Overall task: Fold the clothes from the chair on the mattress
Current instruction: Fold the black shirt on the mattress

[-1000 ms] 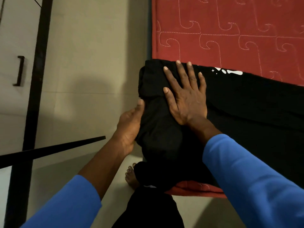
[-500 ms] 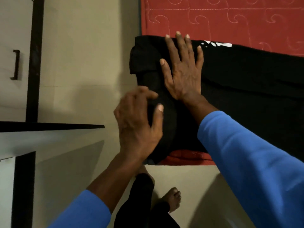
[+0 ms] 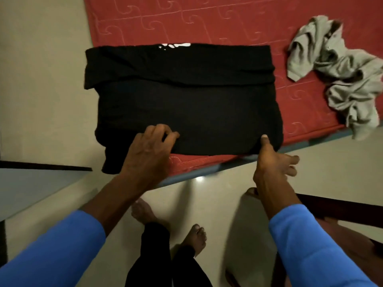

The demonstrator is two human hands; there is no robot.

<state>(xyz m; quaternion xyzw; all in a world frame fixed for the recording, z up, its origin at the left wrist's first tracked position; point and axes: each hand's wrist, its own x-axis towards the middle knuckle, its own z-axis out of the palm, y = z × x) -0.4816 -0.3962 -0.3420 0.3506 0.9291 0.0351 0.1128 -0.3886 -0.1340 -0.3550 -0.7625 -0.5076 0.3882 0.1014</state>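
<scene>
A black garment point(image 3: 186, 104) lies folded into a wide rectangle on the near corner of the red quilted mattress point(image 3: 228, 23); its left end hangs over the mattress edge. My left hand point(image 3: 149, 150) rests on the near-left part of the garment, with curled fingertips pinching the fabric. My right hand point(image 3: 271, 160) is at the garment's near-right corner. Its thumb lies on top of the cloth and its fingers stretch out straight past the edge. A crumpled grey garment point(image 3: 344, 73) lies on the mattress to the right.
Part of a dark wooden chair point(image 3: 335, 208) shows at the lower right, beside my right arm. A dark-edged flat surface point(image 3: 31, 183) juts in from the left. My bare feet point(image 3: 196, 237) stand on the pale tiled floor just before the mattress.
Both hands left the garment's left end, where the right one pressed flat. They now sit at its near edge, left and right. The view has swung right, revealing the grey garment.
</scene>
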